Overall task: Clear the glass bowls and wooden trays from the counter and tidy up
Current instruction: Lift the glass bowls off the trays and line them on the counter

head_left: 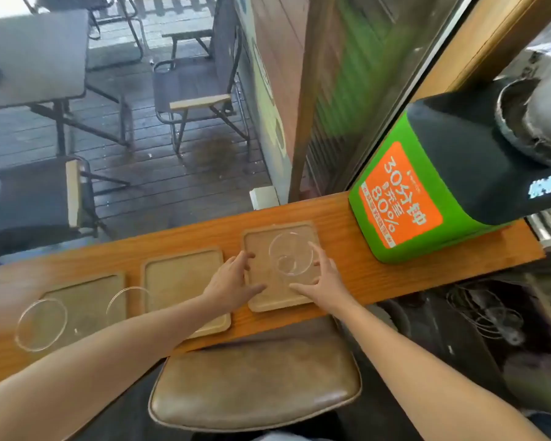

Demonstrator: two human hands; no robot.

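Three wooden trays lie in a row on the wooden counter (347,218). On the right tray (258,246) stands a clear glass bowl (290,253). My left hand (233,283) rests on that tray's left edge with fingers spread. My right hand (323,281) touches its right side, fingers next to the bowl; whether either hand grips the tray is unclear. The middle tray (178,275) is bare and partly under my left forearm. The left tray (86,307) has a glass bowl (124,302) at its right edge and another glass bowl (41,324) at its left edge.
A green and black machine (433,186) with an orange label stands on the counter's right end. A brown padded stool (255,386) sits below the counter in front of me. Beyond the counter are a wet deck, folding chairs (191,100) and a grey table (32,55).
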